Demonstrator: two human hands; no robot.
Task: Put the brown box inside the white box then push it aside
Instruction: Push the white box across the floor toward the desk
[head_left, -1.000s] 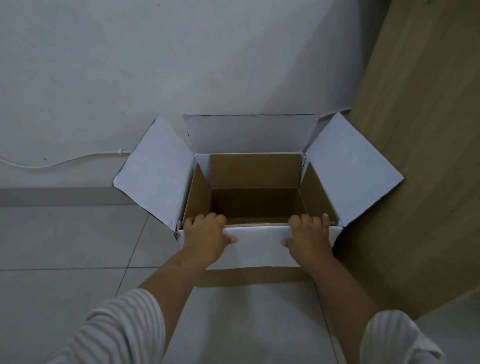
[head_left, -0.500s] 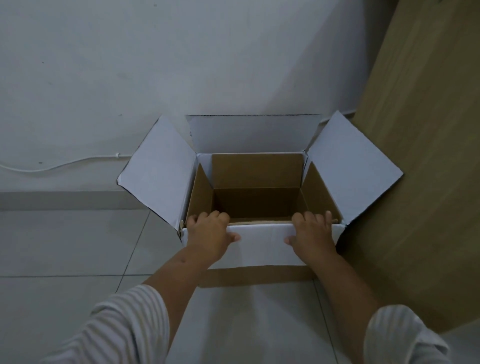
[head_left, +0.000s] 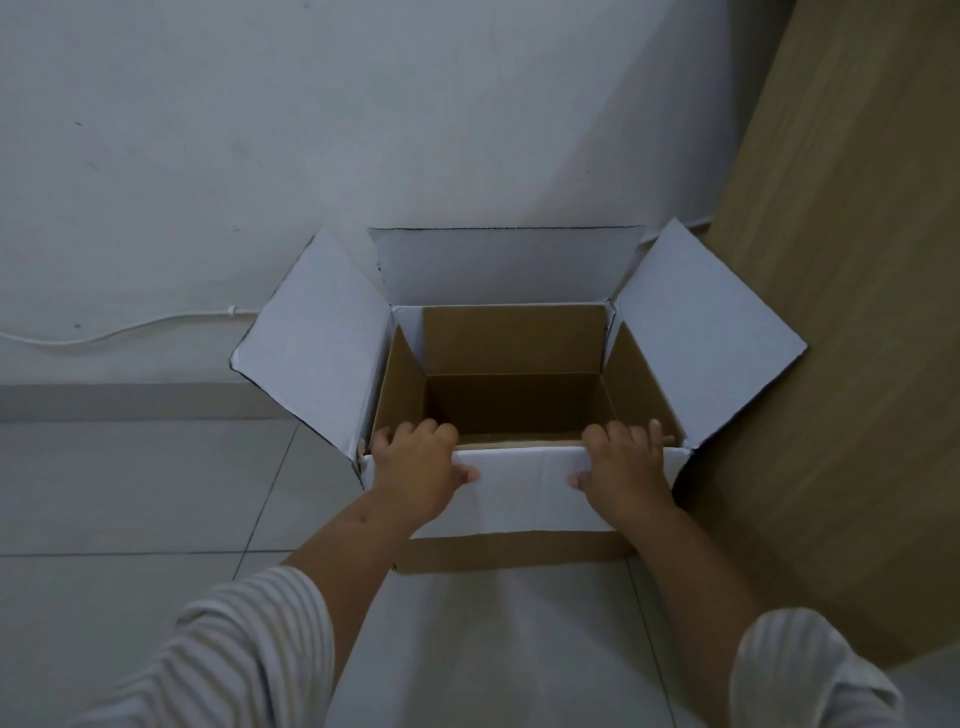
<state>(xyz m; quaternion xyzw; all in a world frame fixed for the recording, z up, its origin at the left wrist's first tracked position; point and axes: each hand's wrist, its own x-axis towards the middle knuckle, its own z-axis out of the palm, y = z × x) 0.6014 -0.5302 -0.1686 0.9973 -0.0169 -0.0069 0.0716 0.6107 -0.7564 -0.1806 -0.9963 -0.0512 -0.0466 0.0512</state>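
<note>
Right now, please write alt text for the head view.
Both hands, left hand and right hand, grip the near rim of an open white box with brown box inside, on a tiled floor beside a wall.

Dim, bluish light; soft shadows, edges bowed.

Two bare forearms, both near the white box (head_left: 524, 486). Left hand (head_left: 415, 467) and right hand (head_left: 626, 470) bare: no rings, no watch, no gloves. Sleeves (head_left: 244, 649) pushed up toward the elbows, well back from the box; loose pale fabric with fine darker stripes, soft folds at the cuffs.
</note>
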